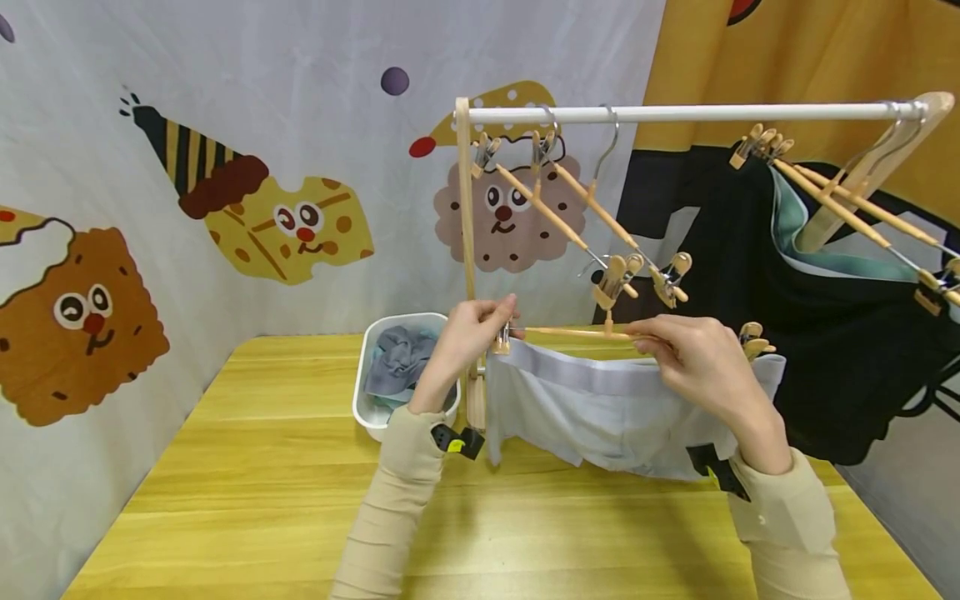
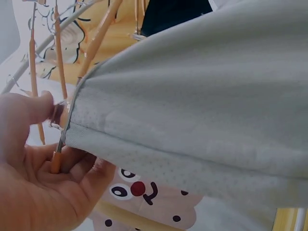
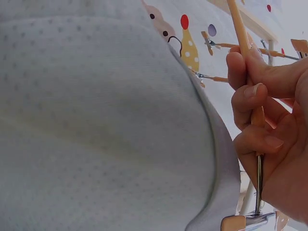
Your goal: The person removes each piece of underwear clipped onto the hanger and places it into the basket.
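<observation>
Light grey shorts hang by their wide waistband from a wooden clip hanger, low in front of the rack. At its left end my left hand pinches the metal-and-wood clip beside the waistband corner; in the left wrist view the thumb lies on the clip, with the fingers behind the hanger's end. My right hand grips the hanger bar, fingers curled round its wooden part in the right wrist view. The other clip shows just past that hand, at the waistband's right end.
A rack with a white rod stands over the wooden table. Two bare clip hangers hang at its left; more hangers at the right carry a black garment. A white basin with crumpled grey clothes sits behind my left forearm.
</observation>
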The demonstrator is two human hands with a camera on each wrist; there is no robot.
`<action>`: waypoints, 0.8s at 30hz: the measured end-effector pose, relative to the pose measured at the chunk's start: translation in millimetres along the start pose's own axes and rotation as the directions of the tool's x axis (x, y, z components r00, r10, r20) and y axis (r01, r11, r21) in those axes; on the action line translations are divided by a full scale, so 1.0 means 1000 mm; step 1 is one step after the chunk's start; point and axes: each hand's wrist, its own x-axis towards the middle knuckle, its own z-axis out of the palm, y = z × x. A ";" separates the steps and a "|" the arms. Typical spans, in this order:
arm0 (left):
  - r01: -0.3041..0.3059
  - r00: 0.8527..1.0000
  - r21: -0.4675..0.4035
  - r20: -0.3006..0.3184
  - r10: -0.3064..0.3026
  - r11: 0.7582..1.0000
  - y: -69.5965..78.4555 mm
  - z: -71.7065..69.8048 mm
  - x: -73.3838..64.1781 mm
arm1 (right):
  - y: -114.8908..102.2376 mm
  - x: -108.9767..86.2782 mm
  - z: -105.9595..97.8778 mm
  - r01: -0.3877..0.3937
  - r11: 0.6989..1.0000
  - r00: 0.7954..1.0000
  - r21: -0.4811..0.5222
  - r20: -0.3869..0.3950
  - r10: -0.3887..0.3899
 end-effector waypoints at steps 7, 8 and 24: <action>0.031 1.000 -0.074 -0.001 -0.031 0.997 0.005 -0.001 -0.004 | 0.000 0.000 0.000 0.020 1.000 1.000 0.009 -0.019 -0.020; 0.023 1.000 -0.081 -0.011 -0.024 0.996 0.006 -0.001 -0.005 | 0.000 0.000 0.000 0.023 1.000 0.999 0.013 -0.022 -0.023; -0.059 0.990 -0.062 -0.133 0.050 0.996 0.017 -0.001 -0.013 | -0.004 0.002 0.000 0.054 0.998 0.998 0.031 -0.045 -0.053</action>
